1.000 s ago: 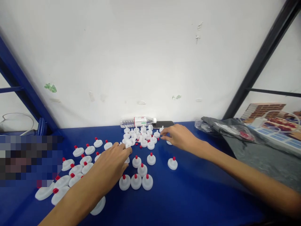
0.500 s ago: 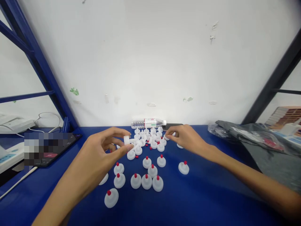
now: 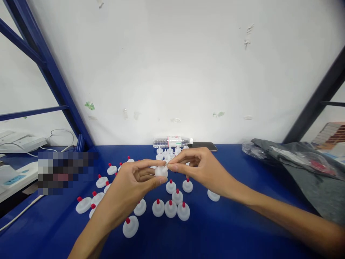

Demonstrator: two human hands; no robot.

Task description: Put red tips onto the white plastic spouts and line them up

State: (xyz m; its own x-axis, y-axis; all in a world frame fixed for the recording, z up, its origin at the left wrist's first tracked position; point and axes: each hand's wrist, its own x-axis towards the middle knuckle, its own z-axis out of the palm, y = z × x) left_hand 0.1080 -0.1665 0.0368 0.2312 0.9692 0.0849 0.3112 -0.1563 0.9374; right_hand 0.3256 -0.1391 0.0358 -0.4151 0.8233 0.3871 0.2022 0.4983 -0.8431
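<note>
At the centre of the frame the left hand (image 3: 132, 183) pinches a small white round plastic cap (image 3: 161, 171) between thumb and fingers, lifted above the blue tabletop (image 3: 242, 223). The right hand (image 3: 201, 167) meets it from the right — its fingertips closed on the cap's top; what they pinch there is too small to tell. Below and to the left lie more white caps with red tips (image 3: 170, 208). Further back, a clear plastic bottle (image 3: 172, 141) lies on its side by the white wall (image 3: 172, 72) — a dark phone (image 3: 202, 146) just beside it.
</note>
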